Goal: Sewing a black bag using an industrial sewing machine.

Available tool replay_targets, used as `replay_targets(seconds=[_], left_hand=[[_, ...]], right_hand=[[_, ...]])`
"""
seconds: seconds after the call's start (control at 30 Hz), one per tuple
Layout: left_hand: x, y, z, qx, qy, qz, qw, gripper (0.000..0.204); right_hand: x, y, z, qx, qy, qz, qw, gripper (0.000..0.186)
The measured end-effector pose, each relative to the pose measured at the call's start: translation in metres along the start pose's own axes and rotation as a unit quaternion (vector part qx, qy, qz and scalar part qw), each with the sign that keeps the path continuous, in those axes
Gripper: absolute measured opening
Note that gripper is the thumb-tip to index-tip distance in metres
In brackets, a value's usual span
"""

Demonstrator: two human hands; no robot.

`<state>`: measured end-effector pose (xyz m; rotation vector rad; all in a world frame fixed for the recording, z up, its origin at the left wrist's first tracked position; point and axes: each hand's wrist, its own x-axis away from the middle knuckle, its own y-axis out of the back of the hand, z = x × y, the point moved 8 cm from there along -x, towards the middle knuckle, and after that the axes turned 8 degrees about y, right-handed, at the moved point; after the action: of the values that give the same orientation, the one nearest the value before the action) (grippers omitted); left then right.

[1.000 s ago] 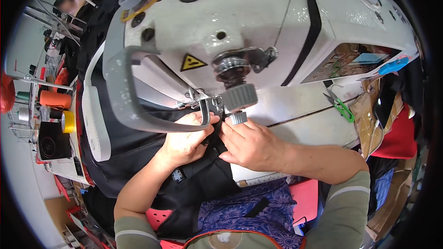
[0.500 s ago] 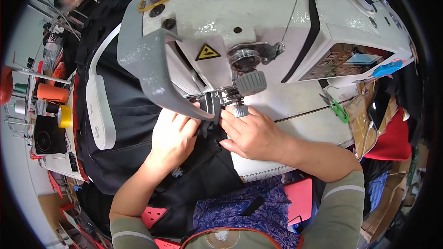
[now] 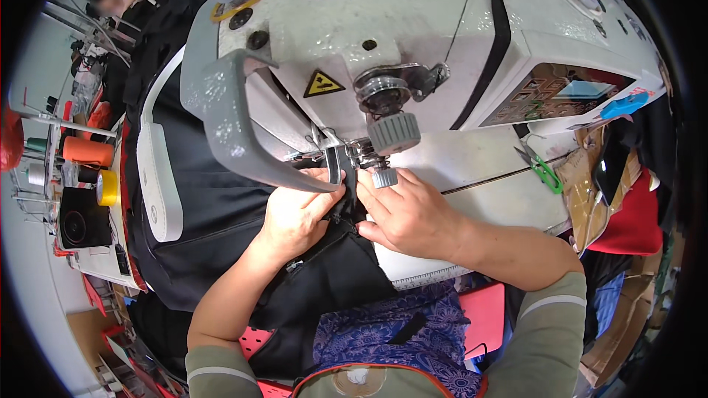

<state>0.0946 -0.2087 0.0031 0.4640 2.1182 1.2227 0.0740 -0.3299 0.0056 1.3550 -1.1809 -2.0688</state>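
Both my hands work at black fabric (image 3: pixel 214 239) under the white sewing machine (image 3: pixel 324 26). My left hand (image 3: pixel 299 214) has its fingers curled and closed on the cloth, beside the presser foot and behind the grey guard (image 3: pixel 243 155). On the other side of the foot, my right hand (image 3: pixel 405 214) pinches the fabric's right edge, thumb below and fingers toward the needle area. A narrow dark strip of cloth runs between the hands. A small shiny metal piece (image 3: pixel 294 265) lies on the fabric by my left wrist. The needle tip and some fingertips are hidden.
Green-handled thread snips (image 3: pixel 544 171) lie on the machine bed (image 3: pixel 487 210) to the right, near brown paper (image 3: pixel 579 191) and red cloth (image 3: pixel 627 221). A white knee-shaped lever (image 3: pixel 162 184) crosses the fabric at left. Thread spools (image 3: pixel 88 151) and yellow tape (image 3: pixel 107 188) stand farther left.
My left hand has moved right and slightly nearer to me, closer to my right hand, and the fabric under it has shifted along. My right hand stays by the foot.
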Motion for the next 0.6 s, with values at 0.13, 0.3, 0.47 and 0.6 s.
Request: replay_targets(seconds=[0.13,0.3,0.47,0.6], left_hand=[[-0.0082,0.0012,-0.0088,-0.040,-0.030,0.010,0.999,0.040],[-0.0080,0.0009,-0.0079,-0.043,-0.044,0.009,0.998,0.044],[-0.0081,0.0067,-0.0070,-0.001,-0.029,-0.019,0.999,0.053],[-0.0022,0.0071,-0.0036,-0.012,-0.028,-0.024,0.999,0.057]], right_hand=[[-0.0022,0.0006,0.0026,0.018,0.022,-0.008,1.000,0.053],[-0.0016,-0.0015,0.0043,0.038,0.035,-0.001,0.999,0.048],[0.0006,-0.0006,0.0062,0.056,0.043,-0.018,0.997,0.042],[0.0021,-0.0043,0.0068,0.045,0.035,-0.038,0.998,0.034]])
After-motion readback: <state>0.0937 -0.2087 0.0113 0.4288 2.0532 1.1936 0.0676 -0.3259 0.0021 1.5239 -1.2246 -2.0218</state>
